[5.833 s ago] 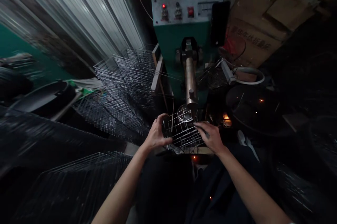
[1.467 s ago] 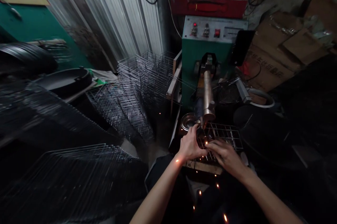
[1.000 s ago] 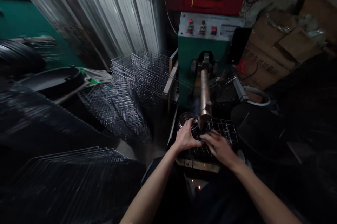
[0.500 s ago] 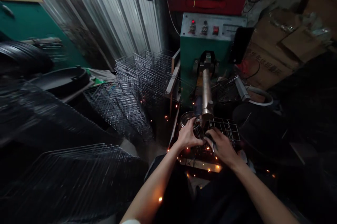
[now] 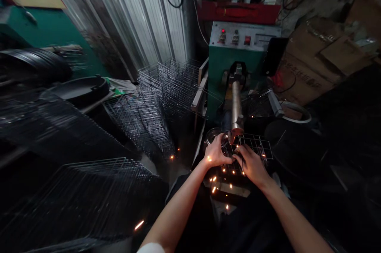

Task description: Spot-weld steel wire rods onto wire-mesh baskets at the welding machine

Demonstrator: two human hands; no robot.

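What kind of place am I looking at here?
Likely a small metalworking shop, perhaps for welding: a green machine with a control panel, bright sparks, and stacked wire grids.

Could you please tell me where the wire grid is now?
In the head view, the wire grid is right of centre, just below the machine's metal arm, by the left hand and right hand.

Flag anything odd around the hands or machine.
Orange sparks scatter around the wire grid, one glowing over the bare left hand: looks odd without gloves. A black phone-like slab sits tilted by the control panel.
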